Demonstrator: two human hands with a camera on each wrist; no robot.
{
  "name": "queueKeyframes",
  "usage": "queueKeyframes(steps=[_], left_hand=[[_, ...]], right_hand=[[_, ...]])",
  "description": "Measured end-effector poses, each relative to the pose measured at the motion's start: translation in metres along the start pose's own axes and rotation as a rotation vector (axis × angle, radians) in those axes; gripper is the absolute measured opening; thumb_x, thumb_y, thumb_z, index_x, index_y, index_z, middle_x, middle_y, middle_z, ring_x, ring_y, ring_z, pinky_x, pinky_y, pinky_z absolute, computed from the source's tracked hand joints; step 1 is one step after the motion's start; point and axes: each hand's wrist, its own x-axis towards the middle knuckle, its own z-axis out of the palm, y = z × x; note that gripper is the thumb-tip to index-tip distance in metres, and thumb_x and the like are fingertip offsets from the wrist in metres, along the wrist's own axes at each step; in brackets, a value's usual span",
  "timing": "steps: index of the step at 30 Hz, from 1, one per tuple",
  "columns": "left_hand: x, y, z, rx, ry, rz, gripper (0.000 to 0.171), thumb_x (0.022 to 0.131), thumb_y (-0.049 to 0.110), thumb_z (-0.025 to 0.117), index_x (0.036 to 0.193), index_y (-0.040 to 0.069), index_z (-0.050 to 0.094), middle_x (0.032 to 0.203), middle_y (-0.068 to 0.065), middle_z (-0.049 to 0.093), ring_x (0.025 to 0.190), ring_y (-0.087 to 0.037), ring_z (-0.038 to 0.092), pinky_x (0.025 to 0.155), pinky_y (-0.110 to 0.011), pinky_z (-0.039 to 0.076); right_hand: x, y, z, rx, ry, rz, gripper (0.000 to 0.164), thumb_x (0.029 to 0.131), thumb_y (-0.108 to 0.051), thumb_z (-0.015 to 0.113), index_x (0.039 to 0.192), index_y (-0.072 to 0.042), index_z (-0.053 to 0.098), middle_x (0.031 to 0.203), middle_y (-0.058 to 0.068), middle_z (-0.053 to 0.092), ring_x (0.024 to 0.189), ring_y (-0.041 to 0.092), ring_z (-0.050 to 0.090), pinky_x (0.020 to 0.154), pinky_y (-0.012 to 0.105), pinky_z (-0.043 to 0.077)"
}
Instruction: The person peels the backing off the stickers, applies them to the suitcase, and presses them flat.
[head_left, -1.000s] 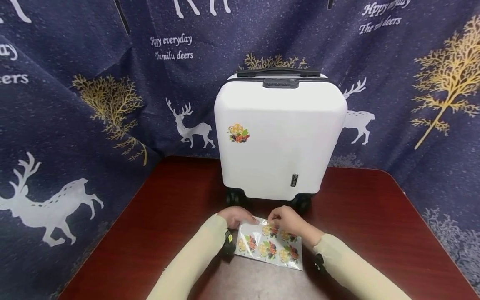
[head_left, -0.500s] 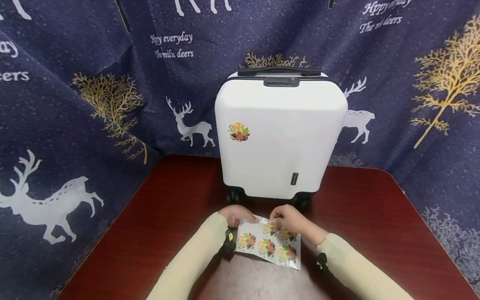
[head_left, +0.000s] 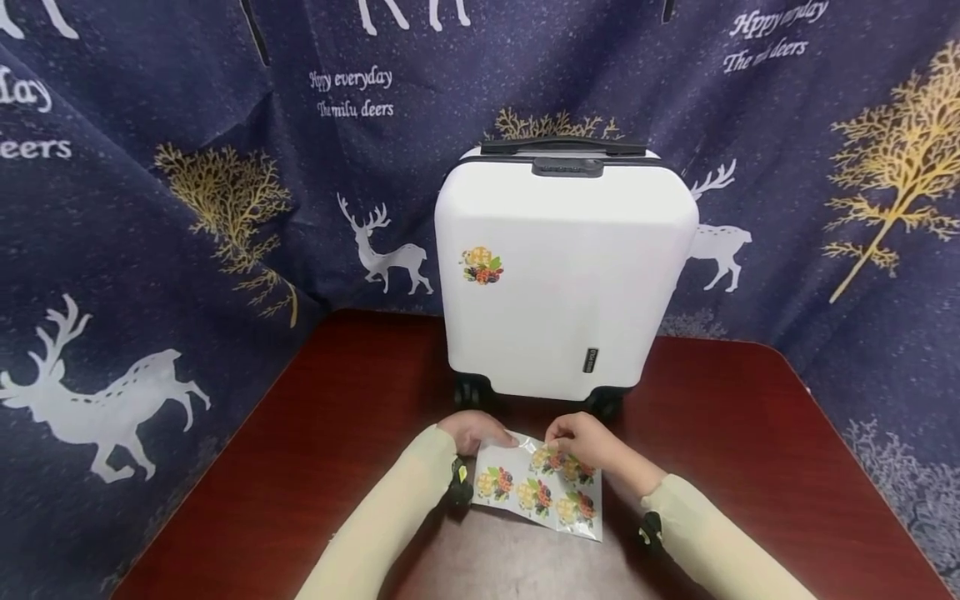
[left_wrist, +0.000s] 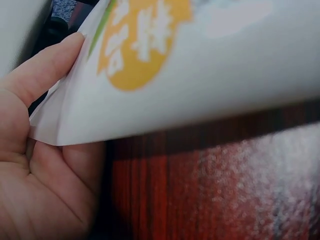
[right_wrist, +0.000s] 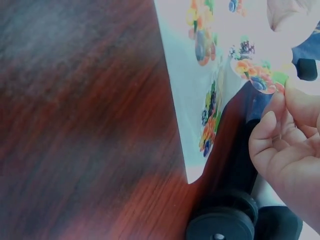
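In the head view a white sticker sheet printed with several fruit designs is held in front of the suitcase. My left hand grips its upper left part; in the left wrist view the thumb of the left hand lies on the printed face and the fingers are behind. My right hand is at the sheet's upper edge. The right wrist view shows thumb and fingertips of the right hand pinching a fruit sticker that is partly lifted off the sheet.
A white suitcase with black wheels stands upright behind the hands. One fruit sticker is on its upper left front. The dark red table extends to both sides, with a blue deer-patterned cloth behind.
My right hand has shifted slightly to the right with the pinched sticker. The sheet has bent a little, while the left hand keeps its hold in nearly the same place.
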Motion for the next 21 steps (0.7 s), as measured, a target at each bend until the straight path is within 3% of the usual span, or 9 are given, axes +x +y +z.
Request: queueKeyframes(steps=[13, 21], left_hand=[[0.001, 0.001, -0.001, -0.014, -0.006, 0.002, 0.029, 0.098, 0.01, 0.064, 0.119, -0.009, 0.069, 0.092, -0.008, 0.075, 0.079, -0.015, 0.07, 0.076, -0.029, 0.061], [0.0, 0.0, -0.001, -0.017, -0.009, 0.005, 0.028, 0.097, 0.009, 0.066, 0.117, -0.009, 0.07, 0.094, -0.011, 0.075, 0.081, -0.016, 0.071, 0.079, -0.031, 0.062]], right_hand=[[0.001, 0.01, -0.005, -0.014, 0.052, -0.023, 0.009, 0.096, -0.007, 0.067, 0.09, -0.004, 0.072, 0.085, 0.006, 0.072, 0.074, 0.005, 0.053, 0.068, 0.022, 0.047], [0.0, 0.019, -0.006, 0.085, 0.07, 0.056, 0.009, 0.097, -0.005, 0.065, 0.093, -0.002, 0.072, 0.088, 0.008, 0.072, 0.075, 0.01, 0.055, 0.068, 0.025, 0.048]])
